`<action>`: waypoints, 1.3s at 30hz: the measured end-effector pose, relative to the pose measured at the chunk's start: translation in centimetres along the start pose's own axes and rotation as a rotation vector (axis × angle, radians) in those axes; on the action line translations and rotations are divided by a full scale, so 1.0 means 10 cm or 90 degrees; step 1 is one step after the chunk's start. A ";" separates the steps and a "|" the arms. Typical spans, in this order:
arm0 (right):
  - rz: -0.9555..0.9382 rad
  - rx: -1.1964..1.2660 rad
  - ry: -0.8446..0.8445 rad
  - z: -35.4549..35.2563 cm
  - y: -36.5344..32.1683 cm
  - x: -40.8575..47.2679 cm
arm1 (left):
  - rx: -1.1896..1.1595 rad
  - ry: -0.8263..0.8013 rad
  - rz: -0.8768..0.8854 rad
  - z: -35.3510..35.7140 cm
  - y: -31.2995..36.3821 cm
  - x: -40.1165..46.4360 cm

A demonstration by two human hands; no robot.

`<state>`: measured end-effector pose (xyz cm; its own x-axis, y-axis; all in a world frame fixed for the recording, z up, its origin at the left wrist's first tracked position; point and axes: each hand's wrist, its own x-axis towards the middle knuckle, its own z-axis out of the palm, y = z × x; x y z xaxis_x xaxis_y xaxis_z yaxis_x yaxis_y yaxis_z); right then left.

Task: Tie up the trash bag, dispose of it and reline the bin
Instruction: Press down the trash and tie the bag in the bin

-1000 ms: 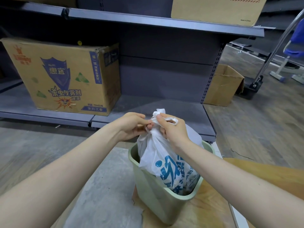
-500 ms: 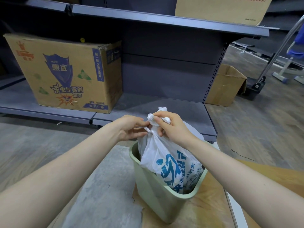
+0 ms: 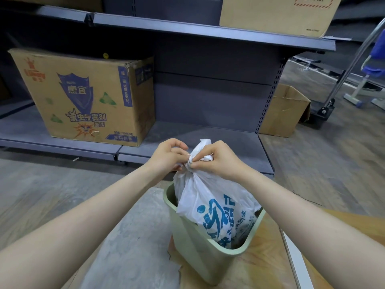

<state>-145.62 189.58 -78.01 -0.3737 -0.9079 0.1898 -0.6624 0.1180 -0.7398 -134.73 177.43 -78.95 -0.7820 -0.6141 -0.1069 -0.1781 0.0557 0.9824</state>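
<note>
Low at centre frame, a white trash bag [image 3: 210,197] printed with blue characters stands in a pale green bin [image 3: 193,249], its body rising above the rim and its neck gathered into a twist at the top. Both hands meet at that twist: the left hand [image 3: 166,156] comes in from 9 o'clock, fingers curled, pinching the bunched plastic, while the right hand [image 3: 218,161] closes on it from 3 o'clock, thumb and fingers grasping a wrung strip of the bag, with a loose flap sticking up between them. The bin sits on the floor, partly on a tan wooden-looking sheet [image 3: 268,251] that spreads toward 4 o'clock, and beside a grey concrete patch [image 3: 133,240] at 8 o'clock. Just behind the bag at 12 o'clock runs the bottom board of a dark grey shelving unit [image 3: 208,97]. On that board at 10 o'clock stands a large printed cardboard box [image 3: 87,97]. A plain carton [image 3: 275,13] rests on the upper shelf at 1 o'clock. On the floor at 2 o'clock, beside the shelf's end, is a small open box [image 3: 283,111], and past it a trolley [image 3: 325,109] with a slanted metal handle.
</note>
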 end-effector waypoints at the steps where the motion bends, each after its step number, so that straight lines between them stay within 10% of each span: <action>1: 0.000 0.024 0.013 0.00 0.00 -0.01 | 0.005 0.000 0.007 0.00 0.00 0.00; 16: -0.012 0.102 0.037 0.06 0.09 -0.05 | -0.016 0.002 -0.008 0.01 -0.02 0.00; 32: -0.065 -0.073 0.258 0.29 0.14 -0.01 | 0.417 0.115 0.514 0.11 -0.16 -0.21; 39: -0.161 -0.068 0.411 0.40 0.21 0.02 | 0.159 0.029 0.281 0.06 -0.08 -0.18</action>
<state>-144.49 187.98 -82.12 -0.4885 -0.4957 0.7181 -0.8277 0.0026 -0.5612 -133.57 178.96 -79.69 -0.7889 -0.5231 0.3227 0.0220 0.5007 0.8654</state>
